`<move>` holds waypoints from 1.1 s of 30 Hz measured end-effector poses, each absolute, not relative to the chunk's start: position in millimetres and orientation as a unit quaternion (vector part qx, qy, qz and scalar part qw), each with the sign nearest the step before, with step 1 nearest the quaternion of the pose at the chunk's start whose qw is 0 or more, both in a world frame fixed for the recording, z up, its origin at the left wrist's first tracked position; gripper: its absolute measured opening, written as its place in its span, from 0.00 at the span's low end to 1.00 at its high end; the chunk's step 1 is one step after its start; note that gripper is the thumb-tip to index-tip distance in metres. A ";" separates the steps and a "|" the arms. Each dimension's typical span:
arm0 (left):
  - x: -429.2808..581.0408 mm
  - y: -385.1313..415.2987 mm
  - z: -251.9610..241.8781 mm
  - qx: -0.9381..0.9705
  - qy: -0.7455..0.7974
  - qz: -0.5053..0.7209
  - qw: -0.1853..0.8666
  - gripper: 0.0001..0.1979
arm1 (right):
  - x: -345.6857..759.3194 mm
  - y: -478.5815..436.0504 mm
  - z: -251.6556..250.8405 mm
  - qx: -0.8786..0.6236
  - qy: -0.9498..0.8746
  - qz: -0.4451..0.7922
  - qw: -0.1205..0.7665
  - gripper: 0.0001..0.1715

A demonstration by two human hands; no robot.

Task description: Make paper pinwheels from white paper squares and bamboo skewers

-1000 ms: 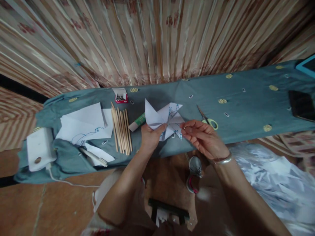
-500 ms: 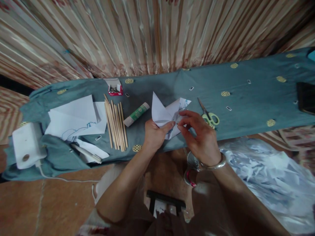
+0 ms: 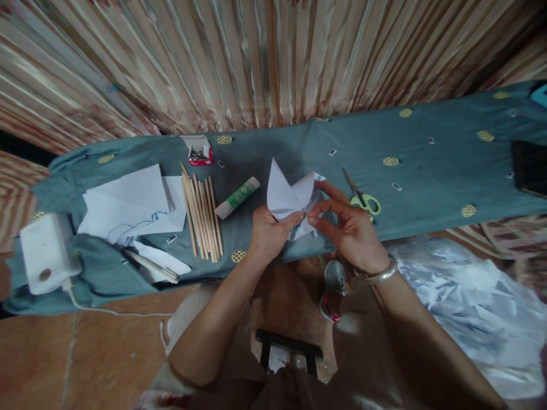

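Observation:
A white paper pinwheel (image 3: 287, 193), with blue pen marks on its lower part, is held just over the near side of the cloth-covered table. Its left corner stands up in a point and the flaps curl in to the middle. My left hand (image 3: 273, 230) is closed on its lower left, thumb pressed near the centre. With thumb and fingers closed on the right side, my right hand (image 3: 348, 225) grips a flap at the centre; whether a pin is between the fingertips is hidden. Just right of that hand lie green-handled scissors (image 3: 363, 200).
To the left are a glue stick (image 3: 238, 197), several wooden sticks (image 3: 202, 216), an open red box of small metal pins (image 3: 200, 155), paper sheets (image 3: 128, 199), a pen (image 3: 151, 266) and a white device (image 3: 47, 250). A phone-like dark object (image 3: 530, 168) lies far right. A plastic bag (image 3: 474, 302) of paper stands below.
The right flap of the pinwheel has been folded in toward the centre, and my right fingers have closed over it. The paper has shifted slightly right.

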State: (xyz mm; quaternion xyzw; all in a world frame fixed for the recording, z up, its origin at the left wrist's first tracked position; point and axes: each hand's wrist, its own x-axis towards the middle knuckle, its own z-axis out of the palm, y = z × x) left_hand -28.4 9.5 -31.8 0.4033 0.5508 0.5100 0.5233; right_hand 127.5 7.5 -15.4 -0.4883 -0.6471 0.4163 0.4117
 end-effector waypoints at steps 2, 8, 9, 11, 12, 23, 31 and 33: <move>-28.7 9.0 -30.9 0.406 0.548 0.511 0.523 0.08 | 129.6 9.5 -16.8 -0.486 -0.630 0.445 0.412 0.08; -28.6 9.0 -29.9 0.410 0.550 0.504 0.524 0.08 | 130.8 11.1 -17.3 -0.478 -0.596 0.497 0.412 0.08; -28.7 9.2 -30.1 0.413 0.551 0.502 0.523 0.08 | 130.6 11.2 -17.7 -0.475 -0.592 0.506 0.411 0.08; -29.3 9.4 -31.0 0.417 0.551 0.500 0.522 0.08 | 130.6 11.7 -19.0 -0.469 -0.582 0.522 0.410 0.09; -29.6 9.6 -31.5 0.418 0.550 0.500 0.522 0.08 | 130.7 12.1 -19.7 -0.468 -0.577 0.529 0.410 0.09; -31.3 9.6 -32.3 0.423 0.543 0.499 0.526 0.11 | 130.1 13.5 -22.7 -0.457 -0.556 0.555 0.417 0.08; -31.8 8.9 -34.9 0.431 0.541 0.504 0.517 0.12 | 130.9 12.9 -25.3 -0.455 -0.555 0.556 0.419 0.07; -31.6 8.8 -35.5 0.429 0.539 0.506 0.518 0.12 | 130.6 12.8 -24.7 -0.457 -0.556 0.554 0.419 0.07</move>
